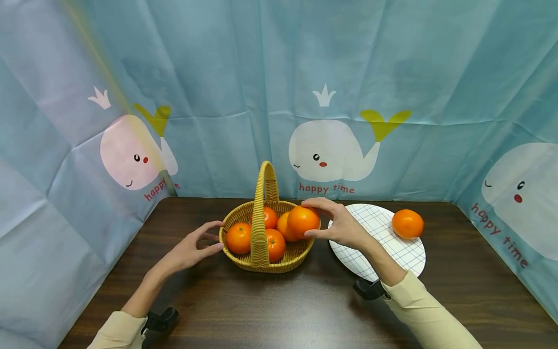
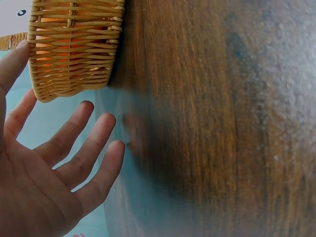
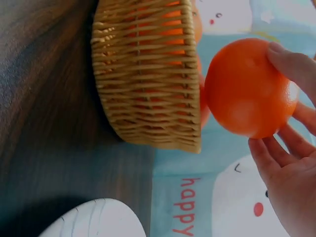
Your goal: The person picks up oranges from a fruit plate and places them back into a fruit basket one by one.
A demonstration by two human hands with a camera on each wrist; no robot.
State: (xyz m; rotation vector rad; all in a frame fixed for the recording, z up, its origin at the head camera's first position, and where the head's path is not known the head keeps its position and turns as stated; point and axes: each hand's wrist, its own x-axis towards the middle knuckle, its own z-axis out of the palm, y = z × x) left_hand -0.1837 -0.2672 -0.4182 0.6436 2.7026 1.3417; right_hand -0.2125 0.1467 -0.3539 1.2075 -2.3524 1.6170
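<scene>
My right hand holds an orange between thumb and fingertips, over the right rim of a yellow wicker basket. In the right wrist view that orange hangs just above the rim, close to the fruit inside. Several oranges lie in the basket, partly hidden by its tall handle. At the basket's left end, my left hand touches the rim with its thumb and index fingertip. Its other fingers are spread and hold nothing.
Right of the basket, a white plate with a blue grid pattern bears one orange near its right edge. The dark wooden table ends at a light blue curtain printed with whales, which also rises on both sides.
</scene>
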